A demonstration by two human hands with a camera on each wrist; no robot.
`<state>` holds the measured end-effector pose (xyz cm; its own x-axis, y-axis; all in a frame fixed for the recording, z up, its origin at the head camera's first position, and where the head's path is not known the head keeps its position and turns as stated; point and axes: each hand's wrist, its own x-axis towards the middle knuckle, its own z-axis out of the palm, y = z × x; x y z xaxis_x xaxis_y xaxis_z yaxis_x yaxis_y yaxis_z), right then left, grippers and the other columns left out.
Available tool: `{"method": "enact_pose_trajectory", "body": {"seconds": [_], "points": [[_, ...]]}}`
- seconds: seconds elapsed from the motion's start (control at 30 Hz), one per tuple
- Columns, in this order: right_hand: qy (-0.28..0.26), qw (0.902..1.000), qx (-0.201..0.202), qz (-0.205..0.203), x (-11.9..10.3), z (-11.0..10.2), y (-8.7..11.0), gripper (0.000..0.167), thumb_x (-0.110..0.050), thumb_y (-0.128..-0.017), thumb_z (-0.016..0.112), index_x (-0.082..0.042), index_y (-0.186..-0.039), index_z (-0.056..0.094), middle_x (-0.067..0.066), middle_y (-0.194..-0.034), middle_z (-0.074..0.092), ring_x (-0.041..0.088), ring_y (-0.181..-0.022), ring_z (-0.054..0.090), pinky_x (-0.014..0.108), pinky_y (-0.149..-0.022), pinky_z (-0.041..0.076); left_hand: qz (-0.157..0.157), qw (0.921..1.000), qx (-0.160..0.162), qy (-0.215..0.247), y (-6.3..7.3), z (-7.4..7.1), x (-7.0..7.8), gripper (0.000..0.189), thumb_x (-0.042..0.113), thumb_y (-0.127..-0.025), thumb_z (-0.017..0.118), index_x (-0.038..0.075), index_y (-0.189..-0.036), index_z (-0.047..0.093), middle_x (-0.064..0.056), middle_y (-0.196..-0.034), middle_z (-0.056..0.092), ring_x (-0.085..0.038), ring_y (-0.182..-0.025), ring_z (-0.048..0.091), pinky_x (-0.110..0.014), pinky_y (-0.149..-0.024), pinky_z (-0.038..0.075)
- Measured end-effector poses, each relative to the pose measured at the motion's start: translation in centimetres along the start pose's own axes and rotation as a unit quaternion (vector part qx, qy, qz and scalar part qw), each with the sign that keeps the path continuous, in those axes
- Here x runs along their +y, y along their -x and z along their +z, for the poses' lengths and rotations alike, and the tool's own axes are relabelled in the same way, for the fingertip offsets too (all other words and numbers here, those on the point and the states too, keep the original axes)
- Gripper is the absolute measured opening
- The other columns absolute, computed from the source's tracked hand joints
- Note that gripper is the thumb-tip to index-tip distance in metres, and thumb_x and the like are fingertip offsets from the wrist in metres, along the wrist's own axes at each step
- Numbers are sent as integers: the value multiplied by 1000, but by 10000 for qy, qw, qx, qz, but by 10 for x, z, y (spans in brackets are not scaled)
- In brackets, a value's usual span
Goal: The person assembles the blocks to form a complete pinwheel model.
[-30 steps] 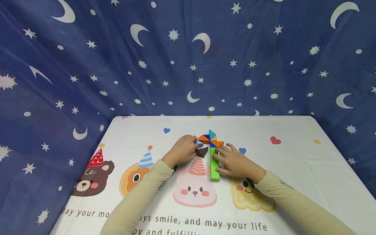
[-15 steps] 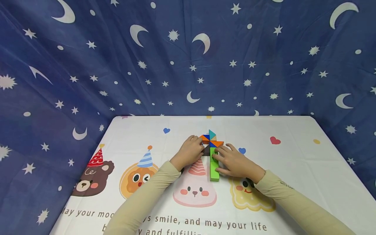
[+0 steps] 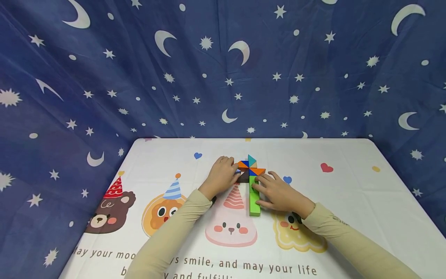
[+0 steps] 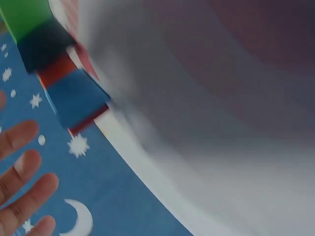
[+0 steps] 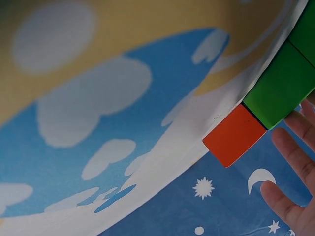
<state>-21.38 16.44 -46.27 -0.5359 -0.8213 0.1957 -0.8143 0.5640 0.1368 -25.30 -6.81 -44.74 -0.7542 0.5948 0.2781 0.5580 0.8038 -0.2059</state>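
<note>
In the head view, small coloured blocks form a pinwheel on a stem. A teal triangle block [image 3: 252, 160] tops it, an orange triangle block [image 3: 258, 171] points right, and a dark brown triangle block [image 3: 244, 177] lies at lower left. Green blocks [image 3: 254, 204] run downward as the stem. My left hand [image 3: 220, 176] is at the pinwheel's left side, fingertips close to the dark brown block; its fingers [image 4: 29, 206] look loose and apart from the blocks in the left wrist view. My right hand [image 3: 281, 193] rests its fingertips against the stem's right side.
The white tablecloth [image 3: 348, 201] carries printed cartoon animals, hearts and lettering. Behind the table's far edge hangs a blue curtain [image 3: 195, 85] with moons and stars, which also covers the left side.
My left hand brought the dark brown triangle block rightward, turning it against the pinwheel, then drew slightly back left. My right hand has stayed at the green stem.
</note>
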Motion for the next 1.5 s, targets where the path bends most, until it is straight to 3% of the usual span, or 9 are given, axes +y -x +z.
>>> {"method": "enact_pose_trajectory", "body": {"seconds": [0.1, 0.27, 0.4, 0.77, 1.0, 1.2, 1.37, 1.5], "points": [[-23, 10000, -71, 31, 0, 0, 0, 49, -51, -88, 55, -15, -121, 58, 10, -118, 56, 29, -112, 52, 54, -97, 39, -248, 9997, 72, 33, 4, 1, -9, 27, 35, -87, 63, 11, -99, 67, -5, -93, 59, -22, -93, 58, -37, -98, 43], [-89, 9998, -159, 80, 0, 0, 0, 49, -51, -88, 54, -15, -122, 57, 10, -119, 56, 29, -113, 52, 54, -98, 39, -424, 9985, -250, 247, 8, 7, -15, 23, 32, -84, 66, 11, -92, 68, -5, -92, 59, -23, -90, 56, -38, -95, 43], [-82, 9999, -92, 54, 0, -1, 1, 49, -50, -88, 56, -15, -122, 58, 10, -119, 56, 29, -113, 52, 55, -97, 40, -394, 9973, -351, 510, 7, 12, -13, 18, 26, -84, 67, 11, -91, 70, -5, -92, 60, -22, -88, 56, -37, -94, 44], [-73, 9999, -65, 44, -2, -1, 0, 49, -50, -87, 57, -14, -121, 58, 11, -118, 56, 29, -112, 53, 54, -97, 40, -384, 9975, -252, 534, 4, 12, -11, 14, 19, -87, 64, 10, -93, 72, -5, -92, 62, -21, -88, 58, -36, -92, 46], [-63, 9999, -116, 65, -2, -2, 0, 49, -51, -88, 56, -15, -122, 58, 11, -119, 57, 29, -113, 52, 54, -98, 39, -615, 9948, -520, 630, -1, 9, -11, 21, 31, -86, 64, 11, -86, 68, -4, -94, 61, -21, -91, 56, -37, -97, 43], [-65, 9998, -137, 85, -1, -3, 0, 50, -51, -88, 56, -15, -122, 58, 11, -119, 56, 29, -112, 52, 54, -98, 39, -668, 9942, -602, 584, -6, 11, -8, 22, 30, -84, 69, 9, -91, 72, -4, -99, 62, -20, -94, 56, -35, -97, 43], [-56, 9999, -103, 57, -1, -1, 1, 49, -50, -88, 55, -14, -122, 58, 10, -119, 56, 29, -112, 52, 54, -98, 39, -676, 9948, -542, 543, 1, 9, -17, 22, 29, -82, 71, 7, -87, 73, -5, -98, 63, -22, -92, 57, -35, -94, 44], [-54, 10000, -5, 4, 0, -1, 1, 49, -49, -88, 57, -14, -121, 58, 10, -117, 56, 28, -112, 51, 54, -98, 39, -882, 9930, -626, 477, 10, 8, -30, 20, 27, -81, 72, 8, -84, 72, -6, -99, 64, -23, -92, 58, -36, -95, 44]]}}
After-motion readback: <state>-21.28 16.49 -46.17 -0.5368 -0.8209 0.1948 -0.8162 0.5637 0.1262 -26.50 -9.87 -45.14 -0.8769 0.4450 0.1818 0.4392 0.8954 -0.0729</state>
